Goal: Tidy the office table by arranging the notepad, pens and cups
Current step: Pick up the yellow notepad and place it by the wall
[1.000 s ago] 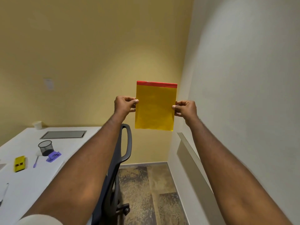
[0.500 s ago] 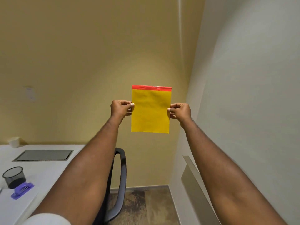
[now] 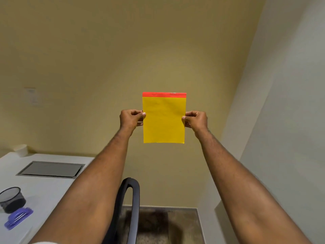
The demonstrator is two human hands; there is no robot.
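I hold a yellow notepad (image 3: 163,120) with a red top strip upright in the air in front of the yellow wall, arms stretched out. My left hand (image 3: 131,119) pinches its left edge and my right hand (image 3: 195,120) pinches its right edge. A black mesh pen cup (image 3: 12,199) stands on the white table (image 3: 45,189) at the lower left. A white paper cup (image 3: 21,149) sits at the table's far corner against the wall. No pens are in view.
A purple stapler (image 3: 18,220) lies in front of the mesh cup. A grey hatch panel (image 3: 51,169) is set in the tabletop. A black office chair's back (image 3: 129,205) stands between my arms. A white wall closes in on the right.
The view has tilted up and turned: the table has slid left and down out of frame. The notepad stays gripped in both hands, now squarer to the camera.
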